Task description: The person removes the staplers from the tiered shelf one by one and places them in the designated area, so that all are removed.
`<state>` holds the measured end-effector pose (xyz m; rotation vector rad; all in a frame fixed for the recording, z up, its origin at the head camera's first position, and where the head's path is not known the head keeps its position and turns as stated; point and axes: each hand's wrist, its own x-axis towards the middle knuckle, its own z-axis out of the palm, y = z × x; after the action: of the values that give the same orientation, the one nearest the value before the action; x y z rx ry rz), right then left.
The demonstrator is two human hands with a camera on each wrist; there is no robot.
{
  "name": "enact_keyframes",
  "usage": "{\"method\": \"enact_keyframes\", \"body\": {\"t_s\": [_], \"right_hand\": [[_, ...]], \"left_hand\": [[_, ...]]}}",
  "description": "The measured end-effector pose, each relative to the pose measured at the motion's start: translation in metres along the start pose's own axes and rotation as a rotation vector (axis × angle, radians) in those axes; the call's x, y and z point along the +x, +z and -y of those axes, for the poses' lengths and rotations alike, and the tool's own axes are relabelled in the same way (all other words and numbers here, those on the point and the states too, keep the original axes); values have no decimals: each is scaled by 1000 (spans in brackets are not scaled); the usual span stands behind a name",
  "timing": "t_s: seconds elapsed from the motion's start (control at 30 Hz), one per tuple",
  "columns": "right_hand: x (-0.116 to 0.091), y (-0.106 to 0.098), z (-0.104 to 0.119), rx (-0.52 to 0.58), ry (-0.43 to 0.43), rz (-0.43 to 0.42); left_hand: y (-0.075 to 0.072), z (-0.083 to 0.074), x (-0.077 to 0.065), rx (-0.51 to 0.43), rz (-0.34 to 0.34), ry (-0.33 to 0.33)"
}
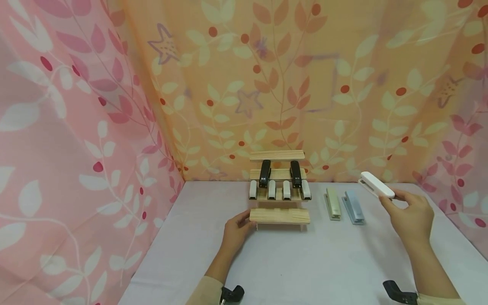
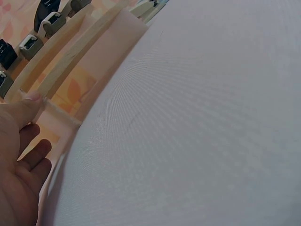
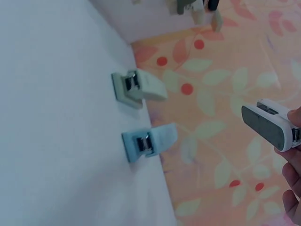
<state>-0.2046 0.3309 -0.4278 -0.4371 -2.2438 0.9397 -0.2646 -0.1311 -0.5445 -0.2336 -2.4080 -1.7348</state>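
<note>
White stapler [image 1: 376, 185], ×1: aloft, R of blue stapler [image 1: 353, 207]. R hand [image 1: 413, 216]: pinching nr. end only; poss. slip/swing if pinch loosens. L hand [image 1: 235, 233]: thumb + fingers gripping L end of wooden rack [image 1: 280, 216], btm. tier; uneven pull might skew rack, toppling black staplers [image 1: 264, 173], ×2. Green stapler [image 1: 333, 204]: on table [image 1: 324, 271] w/ blue; low carry leftward could clip both.

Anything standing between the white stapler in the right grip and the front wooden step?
Low down, yes: the blue stapler and pale green stapler stand on the table between the white stapler and the front wooden step. The white stapler is held raised; above those two, nothing visible blocks the way.
</note>
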Motion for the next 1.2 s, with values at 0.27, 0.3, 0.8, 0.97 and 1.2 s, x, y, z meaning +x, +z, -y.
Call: {"method": "enact_keyframes", "body": {"t_s": [0.27,0.3,0.8,0.97,1.2], "right_hand": [[0,7,-25,-7,48,22],[0,8,-29,-8,46,24],[8,32,-69,-15,188,137],[11,39,-78,-54,180,157],[14,45,-88,-80,184,187]], "left_hand": [[0,3,-1,4,6,-25],[0,3,-1,2,6,-19],[1,1,-1,-1,-9,-9],[1,0,-1,15,-8,-28],[0,-2,0,4,-2,-43]]}}
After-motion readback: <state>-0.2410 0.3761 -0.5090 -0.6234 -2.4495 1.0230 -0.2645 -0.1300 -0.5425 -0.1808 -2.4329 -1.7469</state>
